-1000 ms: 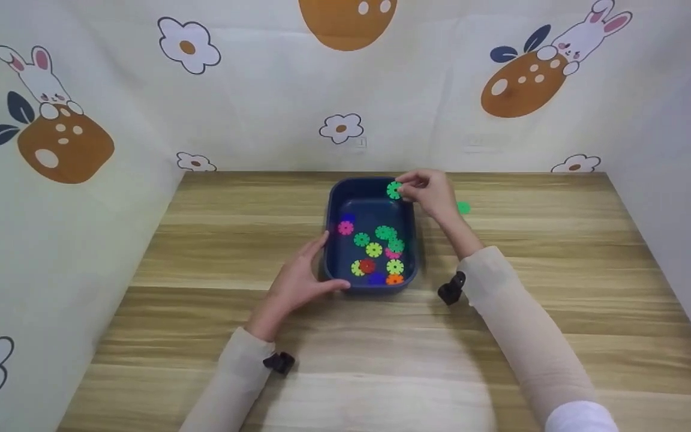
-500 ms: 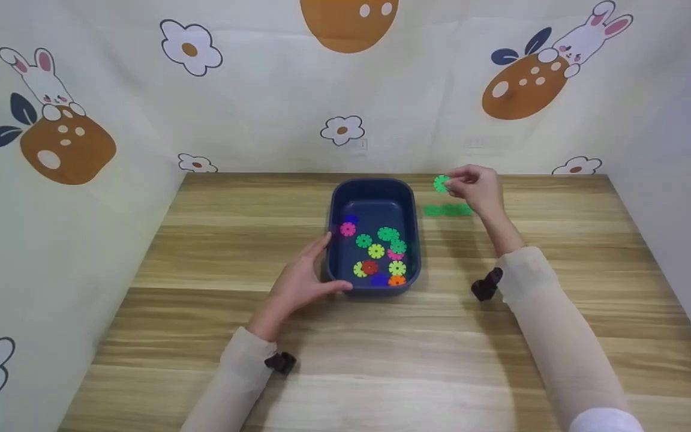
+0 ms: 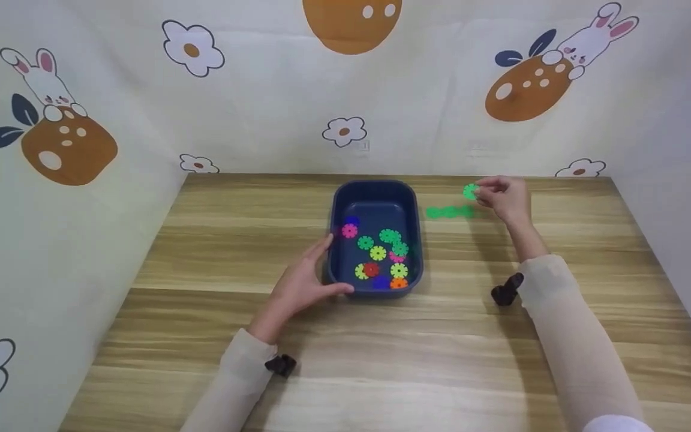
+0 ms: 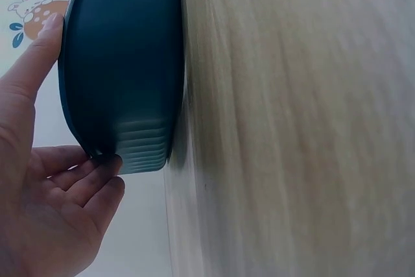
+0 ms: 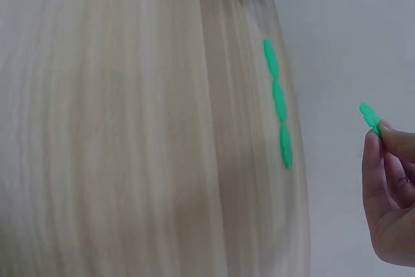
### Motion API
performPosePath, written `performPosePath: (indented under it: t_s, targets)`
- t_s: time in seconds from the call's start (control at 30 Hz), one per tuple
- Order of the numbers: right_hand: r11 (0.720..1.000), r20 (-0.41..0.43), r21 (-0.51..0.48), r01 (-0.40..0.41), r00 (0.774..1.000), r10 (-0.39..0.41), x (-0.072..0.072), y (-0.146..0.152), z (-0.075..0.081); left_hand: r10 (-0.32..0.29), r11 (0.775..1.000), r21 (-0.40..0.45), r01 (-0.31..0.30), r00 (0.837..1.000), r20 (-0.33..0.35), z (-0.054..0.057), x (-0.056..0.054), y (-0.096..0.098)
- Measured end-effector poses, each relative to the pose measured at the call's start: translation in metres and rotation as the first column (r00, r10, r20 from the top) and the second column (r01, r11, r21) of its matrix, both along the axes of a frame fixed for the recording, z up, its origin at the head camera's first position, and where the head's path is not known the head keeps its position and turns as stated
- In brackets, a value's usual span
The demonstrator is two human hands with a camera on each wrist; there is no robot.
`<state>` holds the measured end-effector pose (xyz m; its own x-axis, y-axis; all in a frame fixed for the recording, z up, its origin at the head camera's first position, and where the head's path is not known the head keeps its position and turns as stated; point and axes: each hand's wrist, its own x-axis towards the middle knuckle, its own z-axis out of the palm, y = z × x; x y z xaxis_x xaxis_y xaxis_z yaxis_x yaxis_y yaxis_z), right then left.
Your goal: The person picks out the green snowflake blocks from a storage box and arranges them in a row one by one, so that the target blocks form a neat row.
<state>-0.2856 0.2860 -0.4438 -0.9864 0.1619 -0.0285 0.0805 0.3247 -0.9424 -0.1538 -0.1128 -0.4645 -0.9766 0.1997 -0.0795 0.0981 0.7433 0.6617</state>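
Observation:
My left hand [image 3: 299, 279] holds the near left corner of a dark blue plastic bin [image 3: 375, 191]; in the left wrist view, its thumb and fingers [image 4: 104, 189] touch the rim. Notched plastic discs of several colours lie inside, among them a pink disc [image 3: 349, 230] and an orange disc [image 3: 399, 283]. Right of the bin, my right hand [image 3: 512, 203] pinches a green notched disc [image 3: 470, 191] between thumb and fingertips, raised above the table. Below and left of it, three green discs [image 5: 279, 102] lie flat in a row, end to end.
The wood-grain table [image 3: 231, 240] carries the bin and the green row near its back edge. A patterned cloth [image 3: 273, 90] with rabbits and flowers hangs behind and at the sides. Each wrist carries a small black camera mount [image 3: 507, 290].
My right hand has moved from over the bin's far right corner rightward past the green row, with the green disc still pinched. The left hand stays at the bin.

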Motion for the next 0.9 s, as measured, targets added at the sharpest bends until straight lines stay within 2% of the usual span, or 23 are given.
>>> performPosePath:
  t_s: [0.23, 0.4, 0.53, 0.63, 0.73, 0.9]
  targets:
    - [0.996, 0.017, 0.071, 0.056, 0.998, -0.057, 0.000, 0.013, -0.011, -0.009, 1.000, 0.018, 0.010, 1.000, -0.019, -0.002, -0.001, -0.001]
    - [0.991, 0.091, 0.110, 0.073, 0.992, -0.083, 0.000, 0.019, -0.018, -0.007, 1.000, 0.013, 0.007, 1.000, -0.014, -0.002, 0.000, -0.002]
    - [0.995, 0.140, 0.070, 0.066, 0.987, -0.076, 0.002, 0.023, -0.023, -0.009, 1.000, 0.011, 0.009, 1.000, -0.014, -0.002, 0.000, -0.001]
    - [0.996, 0.152, 0.077, 0.047, 0.987, -0.059, 0.002, 0.027, -0.027, -0.008, 1.000, 0.007, 0.008, 1.000, -0.014, -0.001, 0.000, 0.000]
    - [0.989, 0.161, 0.145, 0.031, 0.985, -0.054, 0.001, 0.029, -0.030, -0.010, 1.000, 0.001, 0.010, 1.000, -0.012, -0.001, 0.001, 0.000]
    - [0.962, 0.173, 0.273, 0.012, 0.983, -0.061, -0.002, 0.026, -0.029, -0.005, 1.000, 0.001, 0.005, 1.000, -0.001, 0.000, 0.000, -0.001]
